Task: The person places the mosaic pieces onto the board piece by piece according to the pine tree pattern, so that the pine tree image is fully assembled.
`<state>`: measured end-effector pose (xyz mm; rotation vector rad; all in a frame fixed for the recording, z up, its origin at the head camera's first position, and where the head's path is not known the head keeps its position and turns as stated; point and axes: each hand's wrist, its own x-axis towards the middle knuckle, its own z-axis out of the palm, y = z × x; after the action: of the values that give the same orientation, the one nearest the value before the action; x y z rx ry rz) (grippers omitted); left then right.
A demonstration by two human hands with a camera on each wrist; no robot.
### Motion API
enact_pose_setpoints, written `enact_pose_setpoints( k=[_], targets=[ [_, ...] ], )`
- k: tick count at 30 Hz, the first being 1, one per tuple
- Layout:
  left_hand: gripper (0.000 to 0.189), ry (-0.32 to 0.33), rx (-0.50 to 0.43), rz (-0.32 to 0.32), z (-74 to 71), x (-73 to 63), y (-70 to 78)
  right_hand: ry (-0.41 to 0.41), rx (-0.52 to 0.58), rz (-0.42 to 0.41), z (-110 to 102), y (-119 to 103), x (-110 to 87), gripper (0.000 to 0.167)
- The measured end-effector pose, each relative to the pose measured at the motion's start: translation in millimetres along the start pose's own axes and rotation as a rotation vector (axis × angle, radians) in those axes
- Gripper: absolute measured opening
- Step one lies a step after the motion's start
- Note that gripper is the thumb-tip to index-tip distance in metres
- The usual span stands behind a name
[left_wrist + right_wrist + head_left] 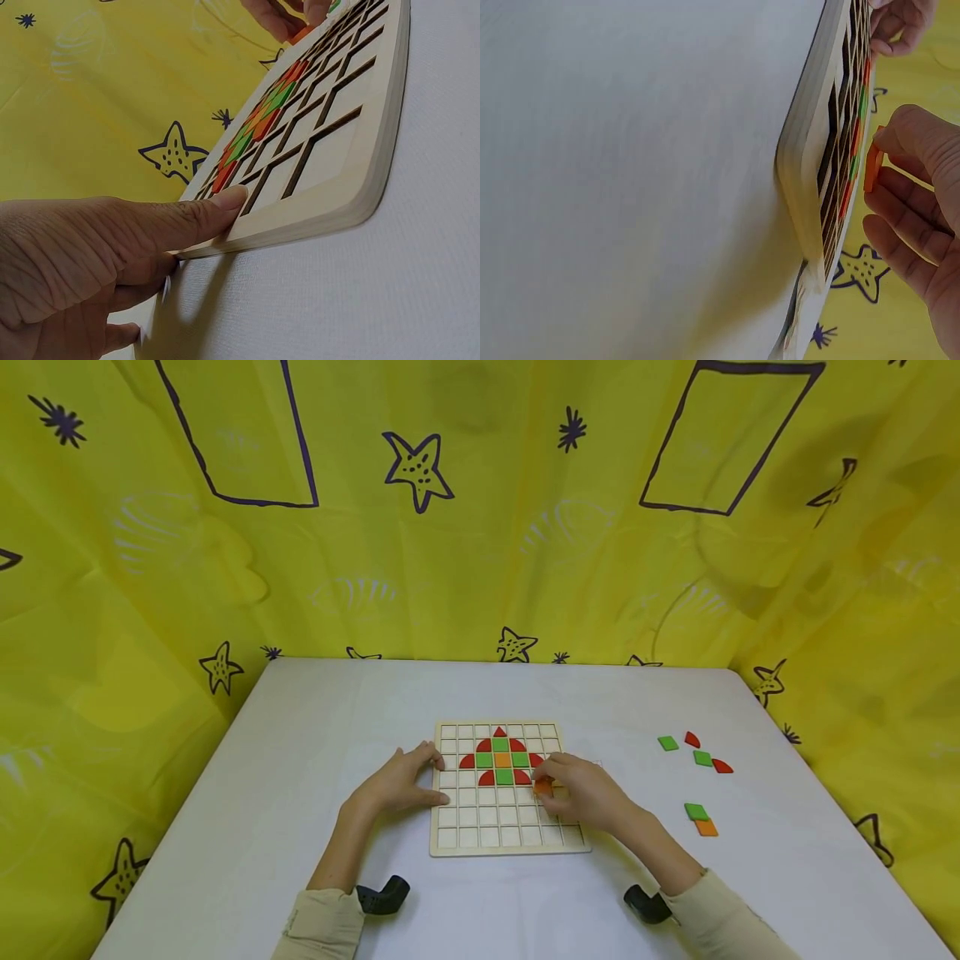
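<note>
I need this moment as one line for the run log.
left hand grip: touching grid board, left edge | right hand grip: orange tile pinched above board | loose tiles: on table, right side

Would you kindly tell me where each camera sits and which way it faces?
Head: on the person's head, facing forward and down at the grid board; left hand, right hand and sleeves show.
Left wrist: on that wrist, looking across the board toward the yellow backdrop; left hand large, right hand partly, at the top.
Right wrist: on that wrist, looking low across the board; right hand pinching an orange tile, left hand beyond.
Shared: both wrist views show the board and both hands.
</note>
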<state>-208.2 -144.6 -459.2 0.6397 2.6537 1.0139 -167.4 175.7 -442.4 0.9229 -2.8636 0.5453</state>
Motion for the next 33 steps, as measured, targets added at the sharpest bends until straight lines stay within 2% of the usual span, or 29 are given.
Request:
enact_pose_setpoints(
  k=[9,14,19,33],
  targets=[
    [0.041,-0.002,-0.016,-0.016,-0.4,-1.0,1.1,-0.029,0.024,-0.085,11,-17,16.2,0.022],
    [0.041,0.005,-0.017,0.008,-1.1,-1.7,0.8,-0.072,0.012,-0.089,15,-22,22.7,0.022],
    [0.041,0.005,-0.017,0.016,-1.7,-1.5,0.7,-0.06,0.03,-0.133,21,-24,27.4,0.013],
    [0.041,0.006,-0.015,-0.001,-0.4,-1.2,3.6,-0.078,0.028,-0.124,22,-28,24.9,0.009]
  ],
)
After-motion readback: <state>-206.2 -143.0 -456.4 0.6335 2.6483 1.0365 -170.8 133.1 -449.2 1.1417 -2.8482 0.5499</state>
